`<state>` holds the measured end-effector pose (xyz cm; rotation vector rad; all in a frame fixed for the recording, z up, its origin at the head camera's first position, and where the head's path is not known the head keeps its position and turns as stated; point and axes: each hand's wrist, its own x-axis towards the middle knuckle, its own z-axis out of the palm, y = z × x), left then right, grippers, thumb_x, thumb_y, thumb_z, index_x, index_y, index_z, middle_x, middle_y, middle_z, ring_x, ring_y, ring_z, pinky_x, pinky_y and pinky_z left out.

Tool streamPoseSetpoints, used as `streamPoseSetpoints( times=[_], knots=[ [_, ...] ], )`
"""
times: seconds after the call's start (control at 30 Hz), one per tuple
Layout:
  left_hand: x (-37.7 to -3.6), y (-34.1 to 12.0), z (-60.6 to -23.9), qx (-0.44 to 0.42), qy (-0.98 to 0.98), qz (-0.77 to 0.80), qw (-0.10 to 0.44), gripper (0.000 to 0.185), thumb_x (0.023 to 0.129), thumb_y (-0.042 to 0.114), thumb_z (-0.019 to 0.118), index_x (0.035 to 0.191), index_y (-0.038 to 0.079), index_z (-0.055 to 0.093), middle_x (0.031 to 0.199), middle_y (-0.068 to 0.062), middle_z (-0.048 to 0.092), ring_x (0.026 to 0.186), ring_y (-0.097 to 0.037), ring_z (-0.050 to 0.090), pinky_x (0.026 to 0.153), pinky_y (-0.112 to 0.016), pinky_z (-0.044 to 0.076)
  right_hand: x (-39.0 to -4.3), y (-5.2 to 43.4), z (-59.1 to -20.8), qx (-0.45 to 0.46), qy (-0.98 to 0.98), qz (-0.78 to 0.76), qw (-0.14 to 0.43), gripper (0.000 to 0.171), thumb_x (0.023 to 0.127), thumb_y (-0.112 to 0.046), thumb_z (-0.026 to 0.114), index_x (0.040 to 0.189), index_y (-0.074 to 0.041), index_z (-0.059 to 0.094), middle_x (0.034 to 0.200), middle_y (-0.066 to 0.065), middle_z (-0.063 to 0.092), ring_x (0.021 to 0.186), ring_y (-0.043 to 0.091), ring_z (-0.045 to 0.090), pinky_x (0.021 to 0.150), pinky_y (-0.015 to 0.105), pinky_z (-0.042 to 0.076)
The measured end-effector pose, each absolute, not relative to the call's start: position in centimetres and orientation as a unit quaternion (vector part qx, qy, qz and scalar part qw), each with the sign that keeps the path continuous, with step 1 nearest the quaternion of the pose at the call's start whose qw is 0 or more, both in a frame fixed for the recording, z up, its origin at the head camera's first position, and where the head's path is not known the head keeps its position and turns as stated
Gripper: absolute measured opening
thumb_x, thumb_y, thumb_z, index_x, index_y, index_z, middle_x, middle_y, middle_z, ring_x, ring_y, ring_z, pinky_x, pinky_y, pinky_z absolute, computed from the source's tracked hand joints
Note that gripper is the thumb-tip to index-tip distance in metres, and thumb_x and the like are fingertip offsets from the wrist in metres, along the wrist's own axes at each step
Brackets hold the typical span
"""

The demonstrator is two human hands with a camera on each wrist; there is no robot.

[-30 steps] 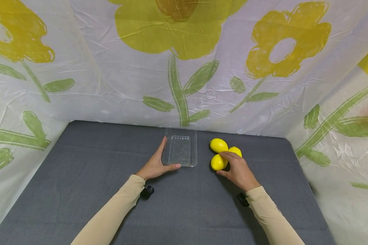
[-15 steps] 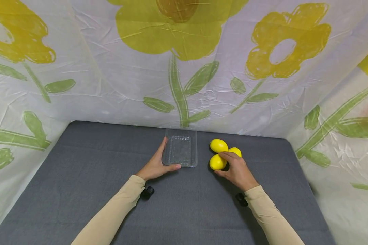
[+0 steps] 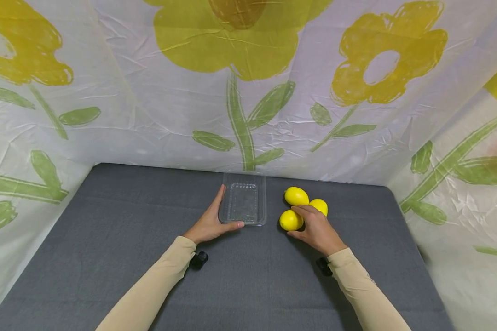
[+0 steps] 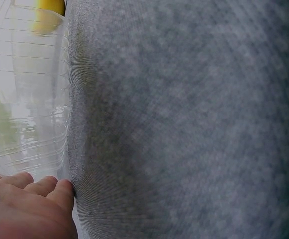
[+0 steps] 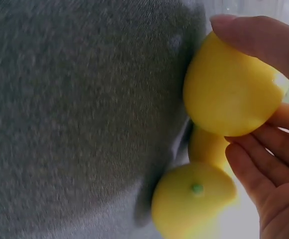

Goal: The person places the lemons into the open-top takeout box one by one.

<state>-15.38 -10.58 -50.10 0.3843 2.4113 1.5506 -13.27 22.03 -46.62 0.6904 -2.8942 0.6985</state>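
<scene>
Head view: the nearest lemon (image 3: 291,220) is being pinched between thumb and fingers by the right hand (image 3: 314,232), just right of the clear tray (image 3: 243,203), which is being steadied on the grey mat (image 3: 107,239) by the left hand (image 3: 210,224), fingers straight.

the head camera looks forward and down from above across the grey table (image 3: 107,239), taking in both forearms and the flowered sheeting behind. the left wrist camera sits very close, low over the cloth, facing along the clear tray (image 4: 25,99) with fingertips (image 4: 60,191) at its lower edge. the right wrist camera, equally close, faces the lemons (image 5: 229,94) past the right hand (image 5: 279,164). a strip of yellow lemon appears at the top of the left wrist view, shared with both others.
</scene>
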Motion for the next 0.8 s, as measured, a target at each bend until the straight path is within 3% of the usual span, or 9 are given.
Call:
streamPoseSetpoints(
  times=[0.43, 0.67, 0.8],
  knots=[
    [-15.5, -10.7, -50.4, 0.137, 0.827, 0.532, 0.12, 0.126, 0.082, 0.044, 0.085, 0.164, 0.021, -0.009, 0.17, -0.002, -0.001, 0.155, -0.029, 0.004, 0.119, -0.062, 0.017, -13.2, 21.9, -46.6, 0.166, -0.923, 0.336, 0.088, 0.062, 0.069, -0.024, 0.097, 0.12, 0.0, 0.072, 0.117, 0.014, 0.072, 0.106, 0.031, 0.066, 0.093, 0.05, 0.052],
    [-15.5, -10.7, -50.5, 0.138, 0.826, 0.534, 0.118, 0.126, 0.083, 0.044, 0.085, 0.164, 0.022, -0.009, 0.17, -0.002, -0.001, 0.155, -0.029, 0.004, 0.119, -0.062, 0.017, -13.2, 21.1, -45.5, 0.112, -0.908, 0.396, 0.075, 0.066, 0.071, -0.027, 0.096, 0.127, -0.003, 0.07, 0.124, 0.015, 0.069, 0.111, 0.033, 0.064, 0.093, 0.055, 0.05],
    [-15.5, -10.7, -50.4, 0.136, 0.825, 0.535, 0.118, 0.126, 0.082, 0.044, 0.085, 0.164, 0.021, -0.009, 0.17, -0.002, 0.0, 0.155, -0.028, 0.004, 0.119, -0.062, 0.017, -13.5, 20.3, -44.8, 0.111, -0.886, 0.445, 0.068, 0.066, 0.071, -0.022, 0.095, 0.129, -0.003, 0.069, 0.125, 0.012, 0.069, 0.105, 0.029, 0.066, 0.089, 0.055, 0.053]
  ],
)
